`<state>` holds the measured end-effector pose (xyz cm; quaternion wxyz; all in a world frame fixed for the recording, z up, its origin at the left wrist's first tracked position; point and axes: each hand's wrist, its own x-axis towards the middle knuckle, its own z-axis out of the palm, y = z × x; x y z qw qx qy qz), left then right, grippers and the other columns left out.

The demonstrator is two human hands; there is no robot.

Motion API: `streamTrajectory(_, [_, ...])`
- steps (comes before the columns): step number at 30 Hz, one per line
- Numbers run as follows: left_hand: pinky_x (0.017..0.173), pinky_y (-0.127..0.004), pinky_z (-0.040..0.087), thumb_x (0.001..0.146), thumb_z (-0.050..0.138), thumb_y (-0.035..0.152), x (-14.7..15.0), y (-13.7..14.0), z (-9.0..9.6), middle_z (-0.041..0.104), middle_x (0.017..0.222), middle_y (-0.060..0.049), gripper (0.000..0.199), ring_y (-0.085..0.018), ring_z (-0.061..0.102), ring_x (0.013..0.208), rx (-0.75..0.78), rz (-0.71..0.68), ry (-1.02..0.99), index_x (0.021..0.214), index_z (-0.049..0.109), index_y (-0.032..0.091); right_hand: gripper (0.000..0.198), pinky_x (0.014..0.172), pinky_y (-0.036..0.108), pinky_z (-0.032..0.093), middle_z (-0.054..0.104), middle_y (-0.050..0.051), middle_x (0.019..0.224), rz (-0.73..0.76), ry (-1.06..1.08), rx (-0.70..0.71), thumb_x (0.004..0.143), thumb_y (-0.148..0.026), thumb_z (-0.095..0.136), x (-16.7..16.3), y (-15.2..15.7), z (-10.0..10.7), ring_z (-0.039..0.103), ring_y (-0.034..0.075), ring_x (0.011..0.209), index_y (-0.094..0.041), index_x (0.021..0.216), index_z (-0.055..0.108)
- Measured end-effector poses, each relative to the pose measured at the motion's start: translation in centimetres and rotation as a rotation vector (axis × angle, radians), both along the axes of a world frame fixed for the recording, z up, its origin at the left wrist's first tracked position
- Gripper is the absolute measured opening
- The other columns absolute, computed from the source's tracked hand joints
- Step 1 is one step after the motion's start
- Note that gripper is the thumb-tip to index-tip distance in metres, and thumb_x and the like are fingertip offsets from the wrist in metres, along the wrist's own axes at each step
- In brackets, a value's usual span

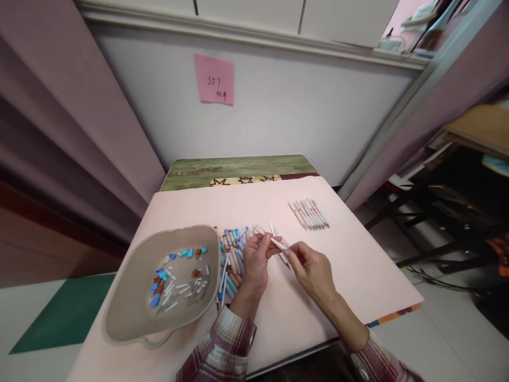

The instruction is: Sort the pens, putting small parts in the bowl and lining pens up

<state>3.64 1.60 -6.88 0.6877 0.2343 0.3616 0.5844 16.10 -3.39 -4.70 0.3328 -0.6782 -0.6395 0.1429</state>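
Note:
Between both hands, over the middle of the table, is a slim white pen (278, 244). My left hand (256, 260) pinches its upper left part, and my right hand (312, 268) has thumb and fingers closed on its lower right end. Another thin pen (284, 259) lies on the table behind and below the hands. Just left of my left hand is a pile of pens and pen barrels (233, 254) in blue, brown and white, partly hidden by that hand. A row of slim pens (309, 214) lies side by side at the right back.
A beige plastic basin (159, 239) at the left holds blue and brown clips and small white and clear pieces. The table has a pale pink cover (254, 199). A pink note (214, 79) is stuck on the white wall. Dark furniture (449, 180) stands at the right.

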Motion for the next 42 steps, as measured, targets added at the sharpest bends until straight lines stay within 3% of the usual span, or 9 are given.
streamTrajectory(2, [0.066,-0.030,0.055,0.068,0.077,0.037,0.1,0.0,-0.1,0.072,0.074,-0.008,0.030,-0.017,0.069,0.063,0.006,-0.009,0.005,0.078,0.063,0.012,0.038,0.049,0.023,0.036,0.062,-0.002,0.055,0.025,-0.002,-0.019,0.094,-0.046,0.043,0.1,-0.1,0.1,0.058,0.014,0.050,-0.023,0.071,0.063])
streamTrajectory(6, [0.063,-0.028,0.054,0.068,0.077,0.038,0.1,-0.1,-0.3,0.072,0.074,-0.008,0.032,-0.017,0.069,0.063,-0.005,-0.012,0.022,0.079,0.062,0.012,0.028,0.051,0.023,0.038,0.068,-0.001,0.069,0.012,0.014,0.005,0.084,-0.048,0.059,0.1,-0.1,0.2,0.061,0.015,0.056,-0.023,0.094,0.064])
streamTrajectory(11, [0.063,-0.028,0.054,0.068,0.076,0.038,0.1,0.1,-0.7,0.072,0.072,-0.007,0.032,-0.016,0.067,0.061,-0.013,-0.013,0.049,0.079,0.060,0.012,0.032,0.052,0.023,0.032,0.063,-0.001,0.057,0.015,-0.056,-0.116,0.091,-0.044,0.048,0.1,-0.2,0.4,0.056,0.014,0.051,-0.022,0.074,0.065])
streamTrajectory(16, [0.061,-0.025,0.053,0.070,0.074,0.036,0.1,0.2,-0.7,0.072,0.071,-0.006,0.029,-0.014,0.066,0.060,-0.015,-0.001,0.077,0.080,0.059,0.012,0.021,0.056,0.022,0.035,0.067,-0.002,0.071,0.023,-0.003,-0.101,0.083,-0.043,0.059,0.2,-0.2,0.3,0.060,0.014,0.061,-0.023,0.088,0.064])
streamTrajectory(26, [0.060,-0.027,0.053,0.073,0.071,0.038,0.2,0.2,-1.5,0.072,0.073,-0.007,0.029,-0.015,0.067,0.058,0.048,-0.042,0.246,0.082,0.059,0.013,0.016,0.054,0.022,0.033,0.064,-0.004,0.063,0.017,-0.015,-0.138,0.080,-0.035,0.059,0.1,-0.3,-0.3,0.056,0.012,0.056,-0.022,0.070,0.060])
streamTrajectory(29, [0.066,-0.029,0.055,0.074,0.071,0.037,0.0,0.6,-1.7,0.072,0.077,-0.006,0.032,-0.015,0.068,0.065,0.085,0.020,0.325,0.092,0.059,0.013,0.018,0.053,0.023,0.032,0.065,-0.004,0.063,-0.036,-0.057,-0.150,0.080,-0.037,0.059,1.5,1.0,-0.2,0.057,0.013,0.057,-0.023,0.069,0.062])
streamTrajectory(32, [0.069,-0.030,0.055,0.076,0.069,0.036,-0.5,0.9,-1.4,0.072,0.085,-0.007,0.033,-0.014,0.068,0.069,0.129,0.183,0.385,0.099,0.058,0.014,0.019,0.056,0.024,0.033,0.069,-0.002,0.070,-0.205,-0.169,-0.168,0.080,-0.041,0.058,3.4,3.8,-0.5,0.061,0.016,0.066,-0.025,0.074,0.067])
streamTrajectory(35, [0.067,-0.030,0.055,0.081,0.063,0.038,-1.1,1.0,-1.1,0.072,0.087,-0.008,0.028,-0.013,0.066,0.066,0.166,0.296,0.411,0.096,0.059,0.015,0.022,0.060,0.027,0.036,0.073,0.001,0.079,-0.314,-0.286,-0.286,0.080,-0.043,0.057,4.8,6.8,-1.0,0.065,0.021,0.077,-0.026,0.081,0.071])
streamTrajectory(42, [0.059,-0.028,0.054,0.082,0.060,0.036,-1.8,1.1,-1.3,0.070,0.079,-0.006,0.024,-0.013,0.063,0.060,0.168,0.331,0.418,0.094,0.060,0.015,0.034,0.071,0.032,0.042,0.073,0.010,0.084,-0.363,-0.382,-0.394,0.083,-0.045,0.049,4.7,9.3,-2.3,0.066,0.025,0.085,-0.021,0.086,0.073])
